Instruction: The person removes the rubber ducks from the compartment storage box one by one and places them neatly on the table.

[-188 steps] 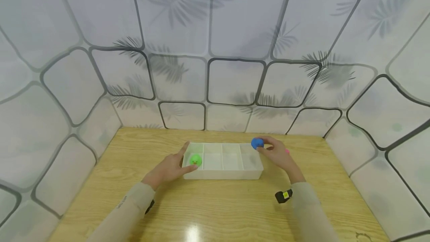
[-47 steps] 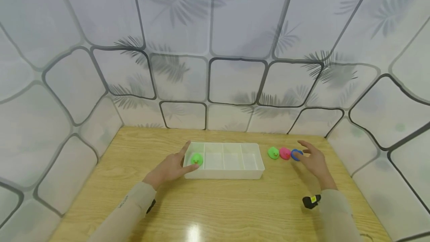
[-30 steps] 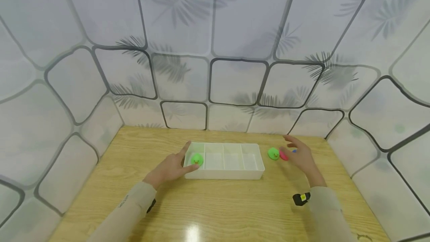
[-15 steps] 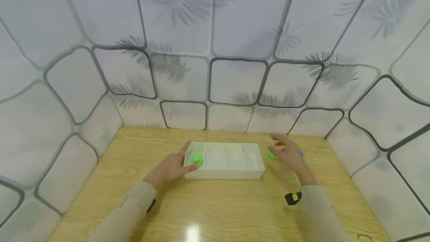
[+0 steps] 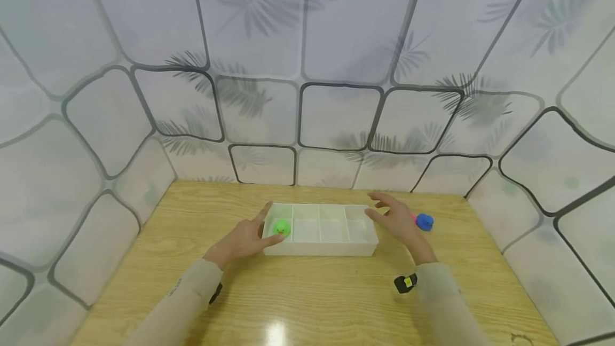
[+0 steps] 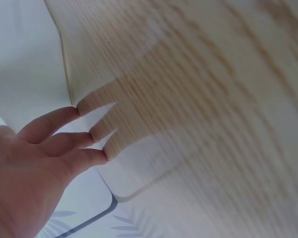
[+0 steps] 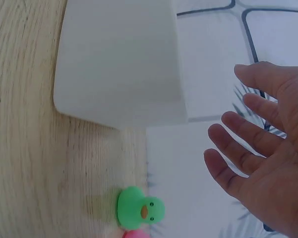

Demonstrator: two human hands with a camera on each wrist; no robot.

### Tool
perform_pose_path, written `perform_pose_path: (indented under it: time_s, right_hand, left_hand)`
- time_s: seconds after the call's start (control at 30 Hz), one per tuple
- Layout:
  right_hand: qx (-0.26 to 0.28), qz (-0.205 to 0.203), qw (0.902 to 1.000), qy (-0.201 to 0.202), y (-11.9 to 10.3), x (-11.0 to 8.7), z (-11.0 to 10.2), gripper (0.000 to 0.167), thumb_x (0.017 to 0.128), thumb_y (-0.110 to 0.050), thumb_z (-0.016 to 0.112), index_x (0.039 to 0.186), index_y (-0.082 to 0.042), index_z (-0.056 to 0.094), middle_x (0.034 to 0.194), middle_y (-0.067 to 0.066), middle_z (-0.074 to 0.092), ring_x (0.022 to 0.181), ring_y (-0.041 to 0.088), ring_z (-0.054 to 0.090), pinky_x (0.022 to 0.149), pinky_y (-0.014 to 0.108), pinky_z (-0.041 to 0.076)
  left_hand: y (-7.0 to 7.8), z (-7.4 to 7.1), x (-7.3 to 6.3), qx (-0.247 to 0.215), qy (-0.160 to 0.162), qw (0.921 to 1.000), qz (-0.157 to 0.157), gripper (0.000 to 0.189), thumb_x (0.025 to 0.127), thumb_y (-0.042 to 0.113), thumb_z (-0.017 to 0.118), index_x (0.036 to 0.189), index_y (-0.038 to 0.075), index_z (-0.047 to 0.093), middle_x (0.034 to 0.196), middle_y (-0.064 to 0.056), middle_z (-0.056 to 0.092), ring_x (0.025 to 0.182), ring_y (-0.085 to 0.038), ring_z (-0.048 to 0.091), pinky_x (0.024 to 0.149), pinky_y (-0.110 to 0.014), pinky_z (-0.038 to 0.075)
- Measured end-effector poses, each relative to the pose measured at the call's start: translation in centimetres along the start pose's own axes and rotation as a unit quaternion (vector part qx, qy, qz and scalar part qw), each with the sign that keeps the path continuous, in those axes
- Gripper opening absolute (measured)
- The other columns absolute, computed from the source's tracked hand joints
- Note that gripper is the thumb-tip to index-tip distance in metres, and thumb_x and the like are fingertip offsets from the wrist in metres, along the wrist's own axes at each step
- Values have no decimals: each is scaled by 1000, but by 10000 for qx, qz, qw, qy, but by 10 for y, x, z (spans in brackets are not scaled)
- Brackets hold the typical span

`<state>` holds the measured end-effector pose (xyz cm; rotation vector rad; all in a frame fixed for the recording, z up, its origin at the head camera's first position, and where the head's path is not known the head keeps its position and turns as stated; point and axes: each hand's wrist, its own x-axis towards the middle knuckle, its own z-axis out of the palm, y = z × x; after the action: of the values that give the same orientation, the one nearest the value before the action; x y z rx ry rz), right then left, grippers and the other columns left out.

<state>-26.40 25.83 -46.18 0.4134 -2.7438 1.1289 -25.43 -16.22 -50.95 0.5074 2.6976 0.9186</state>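
Observation:
A white four-slot tray (image 5: pixel 319 250) lies on the table, a green rubber duck (image 5: pixel 282 228) in its leftmost compartment. My left hand (image 5: pixel 240 242) spans the tray's left end, thumb stretched along the front rim and index finger at the back corner. In the left wrist view its other fingertips touch the tabletop. My right hand (image 5: pixel 396 223) hovers at the tray's right end, fingers spread and holding nothing. Behind it, a blue rubber duck (image 5: pixel 425 222) and part of a pink duck (image 5: pixel 414 218) show. Another green duck (image 7: pixel 134 208) appears in the right wrist view, hidden in the head view.
The wood-grain table (image 5: pixel 317 298) backs onto a patterned wall covering (image 5: pixel 336 116), which also rises at both sides. A black wrist camera (image 5: pixel 405 283) sits by the right sleeve. The tray's other three compartments hold nothing visible.
Earlier the right hand held the blue duck by the tray's right end; now that duck stands on the table. The hand has since moved left past the ducks to the tray. The left hand stays put.

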Motion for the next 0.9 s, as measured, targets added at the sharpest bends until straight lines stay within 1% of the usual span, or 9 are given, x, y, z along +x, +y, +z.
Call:
perform_pose_path:
  time_s: [0.1,0.23,0.4,0.53,0.73,0.9]
  right_hand:
    - [31,-80,10000,16,-8,2,4,51,98,-20,76,143,-1,63,139,23,67,120,41,66,89,48,56]
    - [32,-223,9997,-14,-16,6,12,47,98,-20,76,140,-2,65,136,21,69,119,40,67,89,50,57]
    - [255,-282,9993,-34,-22,10,22,43,96,-16,78,136,-2,67,132,21,71,118,39,67,90,51,56]
    - [344,-321,9988,-123,-26,14,31,44,96,-16,78,135,-2,66,133,22,70,118,39,67,91,53,56]
    - [424,-368,9978,-345,-34,16,40,46,95,-20,78,137,-4,66,134,17,71,120,36,67,94,51,55]
    - [521,-486,9962,-495,-42,17,46,48,96,-20,77,138,-2,65,136,20,69,122,42,65,96,56,54]
  left_hand:
    - [0,0,0,-45,-20,10000,10,110,94,74,62,170,33,-6,60,2,47,50,-11,31,55,-31,38]
    - [0,0,-1,-89,-33,10000,3,110,94,73,63,170,34,-6,59,3,44,50,-11,30,55,-31,37]
    - [1,-1,-1,-82,-29,10000,22,111,94,73,63,170,33,-6,60,1,49,50,-11,32,56,-32,39]
    - [1,-1,-1,-65,-23,10000,18,111,94,73,63,170,33,-6,64,-3,54,51,-12,35,58,-33,41]
    - [1,-1,-1,-50,-32,10000,-8,111,93,75,63,170,34,-7,66,-6,57,51,-12,35,59,-34,42]
    - [2,-2,-2,-54,-37,10000,-19,111,93,75,63,170,33,-6,63,-4,55,50,-11,32,58,-33,41]
